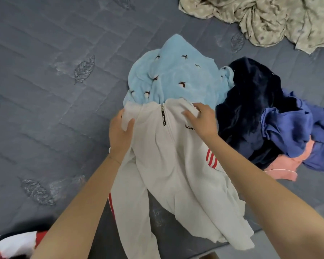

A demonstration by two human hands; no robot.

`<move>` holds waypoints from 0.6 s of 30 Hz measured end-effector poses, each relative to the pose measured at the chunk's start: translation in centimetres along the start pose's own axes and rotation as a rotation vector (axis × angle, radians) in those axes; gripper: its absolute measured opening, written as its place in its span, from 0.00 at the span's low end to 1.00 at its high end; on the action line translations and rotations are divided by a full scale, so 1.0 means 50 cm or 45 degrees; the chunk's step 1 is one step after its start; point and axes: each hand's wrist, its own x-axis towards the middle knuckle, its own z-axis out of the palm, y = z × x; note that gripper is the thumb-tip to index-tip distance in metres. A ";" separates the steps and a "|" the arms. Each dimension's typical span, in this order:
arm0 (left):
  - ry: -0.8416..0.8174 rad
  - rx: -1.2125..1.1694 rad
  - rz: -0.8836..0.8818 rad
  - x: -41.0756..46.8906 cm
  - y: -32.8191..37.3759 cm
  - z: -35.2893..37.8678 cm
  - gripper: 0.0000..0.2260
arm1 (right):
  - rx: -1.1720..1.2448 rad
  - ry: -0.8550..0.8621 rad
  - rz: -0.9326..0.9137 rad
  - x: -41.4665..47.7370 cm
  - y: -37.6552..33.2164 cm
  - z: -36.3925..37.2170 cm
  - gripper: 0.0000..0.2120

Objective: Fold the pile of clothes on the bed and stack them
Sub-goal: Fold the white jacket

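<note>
A white zip-up jacket (168, 165) with red stripes hangs from the pile toward the bed's near edge. My left hand (120, 133) grips its left shoulder, thumb on top of the cloth. My right hand (202, 120) pinches its right shoulder by the collar. Behind the jacket lies a crumpled light blue garment (172, 75) printed with small dark birds. To the right sits a heap with a dark navy garment (251, 101), a blue-purple one (295, 131) and a pink one (286, 167) underneath.
The grey quilted bed cover (54, 90) with leaf stitching stretches left and forward. A beige patterned cloth (266, 19) is bunched at the far right. A red and white garment (15, 245) shows at the bottom left corner.
</note>
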 end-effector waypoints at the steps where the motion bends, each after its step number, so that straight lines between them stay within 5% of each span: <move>1: 0.030 0.075 0.029 -0.006 -0.003 0.008 0.25 | 0.051 -0.004 0.013 -0.003 0.001 0.003 0.22; 8: 0.054 0.463 0.369 -0.062 0.003 0.094 0.27 | 0.481 -0.014 0.161 -0.043 0.075 0.011 0.23; 14: -0.152 0.262 0.495 -0.065 0.112 0.195 0.25 | 0.394 -0.184 0.131 -0.055 0.176 -0.013 0.12; 18: -0.205 0.367 0.817 -0.047 0.206 0.250 0.21 | 0.346 -0.370 0.045 -0.058 0.219 -0.028 0.17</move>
